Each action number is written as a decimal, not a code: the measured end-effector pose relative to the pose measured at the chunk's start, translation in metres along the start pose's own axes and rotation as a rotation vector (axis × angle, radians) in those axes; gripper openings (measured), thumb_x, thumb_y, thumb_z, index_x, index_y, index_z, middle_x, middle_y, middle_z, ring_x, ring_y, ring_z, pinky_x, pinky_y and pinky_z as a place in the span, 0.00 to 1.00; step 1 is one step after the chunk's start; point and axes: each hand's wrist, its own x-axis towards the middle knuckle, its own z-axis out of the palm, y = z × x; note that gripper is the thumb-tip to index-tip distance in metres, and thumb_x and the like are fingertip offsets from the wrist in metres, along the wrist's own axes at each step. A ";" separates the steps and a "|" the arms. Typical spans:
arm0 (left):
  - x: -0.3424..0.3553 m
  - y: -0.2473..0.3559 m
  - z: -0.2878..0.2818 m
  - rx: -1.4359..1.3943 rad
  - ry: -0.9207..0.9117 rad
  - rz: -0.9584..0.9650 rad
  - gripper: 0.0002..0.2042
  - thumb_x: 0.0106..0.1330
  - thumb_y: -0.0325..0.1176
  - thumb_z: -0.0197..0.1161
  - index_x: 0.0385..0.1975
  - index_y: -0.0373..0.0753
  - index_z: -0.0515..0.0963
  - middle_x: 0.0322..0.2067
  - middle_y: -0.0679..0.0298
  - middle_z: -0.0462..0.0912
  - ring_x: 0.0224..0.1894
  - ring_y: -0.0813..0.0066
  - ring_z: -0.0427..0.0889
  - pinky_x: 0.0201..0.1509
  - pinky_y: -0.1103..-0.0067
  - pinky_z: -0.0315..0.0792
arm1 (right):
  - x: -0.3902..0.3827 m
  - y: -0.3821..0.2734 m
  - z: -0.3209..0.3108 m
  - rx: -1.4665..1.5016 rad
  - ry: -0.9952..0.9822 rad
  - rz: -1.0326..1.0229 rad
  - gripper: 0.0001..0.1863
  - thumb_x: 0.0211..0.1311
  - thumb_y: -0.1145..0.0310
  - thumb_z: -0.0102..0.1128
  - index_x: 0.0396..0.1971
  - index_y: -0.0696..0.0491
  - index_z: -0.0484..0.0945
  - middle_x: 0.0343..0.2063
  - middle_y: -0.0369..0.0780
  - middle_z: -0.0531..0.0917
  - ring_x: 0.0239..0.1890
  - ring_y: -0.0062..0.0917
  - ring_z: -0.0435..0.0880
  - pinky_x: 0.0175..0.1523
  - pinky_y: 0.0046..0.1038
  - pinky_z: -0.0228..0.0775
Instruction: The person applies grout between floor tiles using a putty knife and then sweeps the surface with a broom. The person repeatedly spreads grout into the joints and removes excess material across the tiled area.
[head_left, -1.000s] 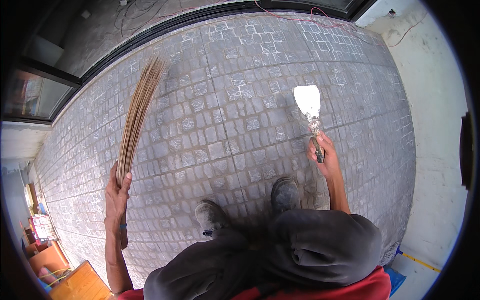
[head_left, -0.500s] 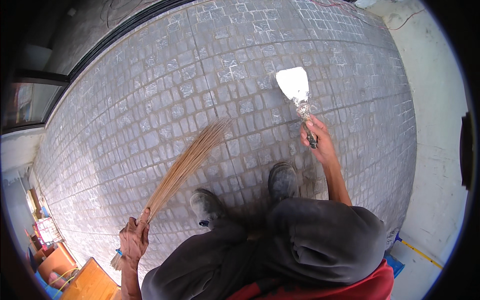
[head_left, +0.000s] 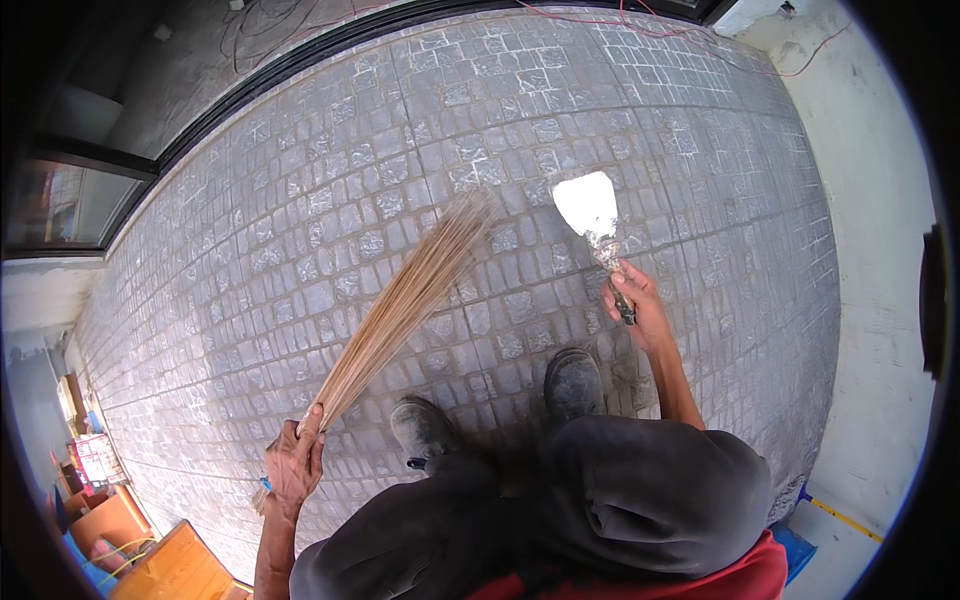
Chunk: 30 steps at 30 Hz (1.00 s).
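Note:
At the lower left my left hand [head_left: 293, 462] is closed round the bound end of a stick broom [head_left: 405, 300]. Its long tan bristles fan out up and to the right over grey block paving [head_left: 330, 250], their tips blurred. On the right my right hand [head_left: 638, 303] grips the dark, crusted handle of a scraper [head_left: 588, 208]. The scraper's wide blade shines white and points away from me. I cannot tell whether the blade touches the paving. Both of my dusty dark shoes [head_left: 572, 384] rest on the paving between the two tools.
A pale wall [head_left: 870, 260] borders the paving on the right, with a blue dustpan-like thing [head_left: 793, 553] and a yellow stick [head_left: 845, 518] beside it. A dark metal door track [head_left: 235, 110] runs along the far left. Red cable [head_left: 650, 30] lies at the far edge. A wooden box [head_left: 180, 568] stands lower left.
My left hand and the broom have shifted up and to the right, the bristles sweeping that way. The scraper in my right hand sits slightly lower in view, as the whole view has shifted a little.

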 end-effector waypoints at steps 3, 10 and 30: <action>0.027 -0.018 0.016 -0.024 0.077 -0.068 0.28 0.70 0.34 0.60 0.71 0.48 0.66 0.30 0.52 0.73 0.27 0.52 0.77 0.29 0.63 0.74 | 0.003 -0.004 0.003 -0.037 0.005 -0.014 0.11 0.73 0.64 0.56 0.47 0.55 0.75 0.21 0.34 0.76 0.20 0.16 0.71 0.27 0.19 0.62; 0.074 -0.055 -0.062 -0.381 0.586 -0.474 0.29 0.75 0.36 0.57 0.74 0.39 0.58 0.37 0.57 0.81 0.30 0.77 0.76 0.32 0.77 0.71 | 0.003 -0.017 -0.004 -0.089 0.061 -0.070 0.12 0.73 0.65 0.56 0.49 0.56 0.75 0.21 0.34 0.76 0.20 0.16 0.71 0.27 0.19 0.62; 0.116 0.003 0.039 -0.235 0.053 -0.211 0.30 0.76 0.47 0.53 0.74 0.47 0.58 0.32 0.45 0.82 0.32 0.48 0.84 0.37 0.58 0.75 | 0.005 0.001 0.009 -0.062 0.020 -0.003 0.15 0.72 0.66 0.58 0.53 0.57 0.76 0.23 0.33 0.77 0.23 0.15 0.72 0.27 0.19 0.62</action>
